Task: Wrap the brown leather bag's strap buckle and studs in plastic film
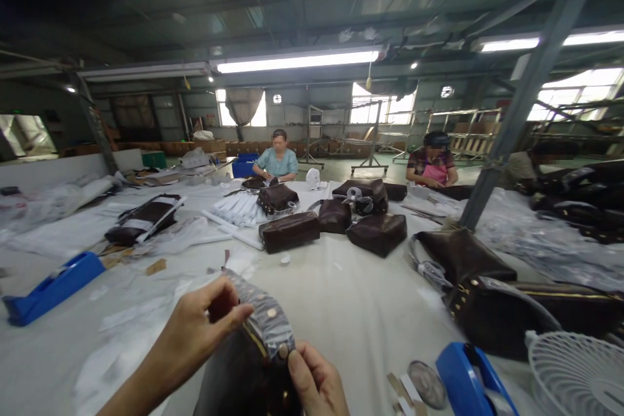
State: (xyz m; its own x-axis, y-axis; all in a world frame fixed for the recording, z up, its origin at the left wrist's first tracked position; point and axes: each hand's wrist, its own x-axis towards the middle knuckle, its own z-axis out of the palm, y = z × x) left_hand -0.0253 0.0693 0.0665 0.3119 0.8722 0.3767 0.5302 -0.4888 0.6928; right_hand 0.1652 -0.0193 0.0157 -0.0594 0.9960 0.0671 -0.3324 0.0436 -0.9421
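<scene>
A dark brown leather handbag (234,374) stands on the table right in front of me, with a gold zipper along its top. Its strap (266,312) is covered in clear plastic film and carries round metal studs. My left hand (207,318) has its thumb and curled fingers closed at the upper part of the wrapped strap; the fingertips are partly hidden. Near the strap's lower end, beside a round stud, my right hand (319,380) pinches the strap and bag edge between thumb and fingers.
Blue tape dispensers lie at left (56,286) and lower right (472,380). A white fan (580,370) stands beside brown bags (531,312) at right. More bags (290,232) lie ahead. Two co-workers sit across the table, and a metal post (526,97) rises at right.
</scene>
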